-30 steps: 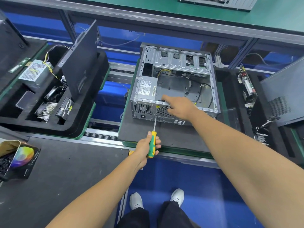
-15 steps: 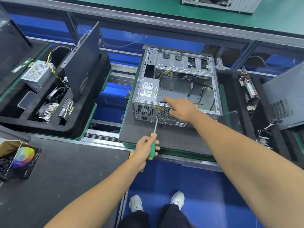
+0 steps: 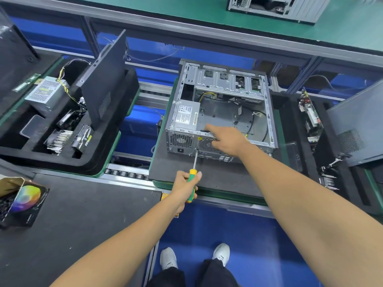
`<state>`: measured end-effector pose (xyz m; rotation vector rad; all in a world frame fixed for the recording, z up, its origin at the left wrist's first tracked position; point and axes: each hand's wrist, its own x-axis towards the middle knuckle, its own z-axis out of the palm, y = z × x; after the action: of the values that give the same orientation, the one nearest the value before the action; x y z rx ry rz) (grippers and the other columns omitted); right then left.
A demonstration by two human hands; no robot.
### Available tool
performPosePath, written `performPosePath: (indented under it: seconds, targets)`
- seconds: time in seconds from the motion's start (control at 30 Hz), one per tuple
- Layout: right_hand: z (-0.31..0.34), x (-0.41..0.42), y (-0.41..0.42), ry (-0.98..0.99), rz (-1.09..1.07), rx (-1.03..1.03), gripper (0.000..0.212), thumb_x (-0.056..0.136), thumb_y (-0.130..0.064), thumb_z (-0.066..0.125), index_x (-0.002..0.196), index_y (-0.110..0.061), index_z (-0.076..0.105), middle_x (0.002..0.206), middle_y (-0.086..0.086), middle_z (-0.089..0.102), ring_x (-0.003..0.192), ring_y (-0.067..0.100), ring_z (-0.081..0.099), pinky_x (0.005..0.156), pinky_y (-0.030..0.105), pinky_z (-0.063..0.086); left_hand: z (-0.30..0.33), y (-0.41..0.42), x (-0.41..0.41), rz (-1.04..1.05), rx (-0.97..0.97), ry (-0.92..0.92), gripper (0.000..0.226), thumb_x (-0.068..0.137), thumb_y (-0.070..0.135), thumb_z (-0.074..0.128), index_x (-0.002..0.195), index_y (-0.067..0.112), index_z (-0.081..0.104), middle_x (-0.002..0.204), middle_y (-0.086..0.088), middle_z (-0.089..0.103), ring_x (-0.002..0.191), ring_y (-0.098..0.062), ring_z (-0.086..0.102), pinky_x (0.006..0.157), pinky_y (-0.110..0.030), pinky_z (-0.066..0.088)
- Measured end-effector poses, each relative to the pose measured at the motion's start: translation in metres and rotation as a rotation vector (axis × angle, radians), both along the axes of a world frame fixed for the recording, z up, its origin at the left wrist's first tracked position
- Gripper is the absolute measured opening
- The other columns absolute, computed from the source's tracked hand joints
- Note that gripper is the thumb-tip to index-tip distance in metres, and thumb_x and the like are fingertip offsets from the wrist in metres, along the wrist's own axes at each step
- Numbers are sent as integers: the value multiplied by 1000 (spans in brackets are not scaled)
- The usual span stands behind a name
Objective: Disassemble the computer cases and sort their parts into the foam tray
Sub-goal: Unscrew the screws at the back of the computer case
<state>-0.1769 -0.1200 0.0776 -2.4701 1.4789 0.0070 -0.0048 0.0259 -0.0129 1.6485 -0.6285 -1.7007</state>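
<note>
Colour-wheel box (image 3: 22, 200), perhaps cardboard

Open computer case (image 3: 222, 112) lying on a foam pad (image 3: 217, 179) at centre, power supply (image 3: 185, 117) in its near-left corner. Right hand (image 3: 226, 139) resting on the case's near edge; left hand (image 3: 184, 187) before the case, gripping a screwdriver (image 3: 192, 183) whose tip touches the case's rear face. To the left — a foam tray (image 3: 68, 160) holding a loose power supply (image 3: 44, 94), a heatsink (image 3: 59, 139), a drive (image 3: 81, 139) and an upright side panel (image 3: 103, 83). To the right — a circuit board (image 3: 309, 114) standing in another tray (image 3: 339, 183). Second case (image 3: 275, 6) behind, on the far bench.
</note>
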Motion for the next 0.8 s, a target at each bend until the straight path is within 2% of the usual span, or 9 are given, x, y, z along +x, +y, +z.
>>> performPosePath:
  seconds: [0.1,0.2,0.33,0.5,0.57,0.63,0.7,0.8]
  targets:
    - [1,-1,0,4,-4,6,43,88,-24,57,120,-37,33,63,-6,44,66,29,50,55,36,32,-6,3,-1,106,-19,-18,44,90,45,77,92,15,45,73,-9,59,54,-14,53,47,-27,48]
    - [3,1,2,-2,-12,1,44,87,-23,57,121,-38,34,63,-11,41,67,28,49,56,36,32,-8,5,-2,139,-41,-53,37,94,47,71,89,15,52,76,-1,63,57,-9,59,56,-28,55]
    - [4,1,2,-5,-19,-2,46,85,-23,57,122,-39,35,65,-9,45,68,29,50,55,35,30,2,3,-9,92,-14,-17,45,105,52,49,92,13,68,65,6,65,58,-11,57,58,-26,46]
    - [4,1,3,-16,-27,-12,48,85,-23,57,124,-41,36,62,-12,41,66,27,48,50,29,25,12,-2,-8,60,137,130,60,108,56,36,104,10,73,75,0,65,58,-12,49,48,-24,43]
    - [5,1,4,-20,-29,-12,48,85,-23,57,124,-42,36,63,-15,38,67,26,47,51,30,25,9,-5,-4,65,126,90,51,105,58,43,111,12,64,82,-4,61,60,-14,49,46,-25,42]
    - [5,0,4,-19,-29,-8,48,85,-22,57,124,-41,36,63,-15,36,68,27,47,52,31,25,4,-3,-1,51,85,10,44,97,58,61,109,17,50,88,-7,56,65,-16,52,46,-26,45]
    - [5,1,4,-22,-27,-6,48,85,-22,57,125,-40,36,63,-16,35,68,27,46,50,27,23,-1,0,1,62,28,-2,46,89,52,76,102,19,45,82,-6,56,64,-15,52,46,-27,45]
    - [6,1,3,-24,-28,-4,49,85,-21,57,123,-42,35,63,-17,34,67,26,46,50,26,22,-5,1,7,119,6,4,48,84,49,82,93,16,48,68,-2,60,58,-15,56,49,-28,49]
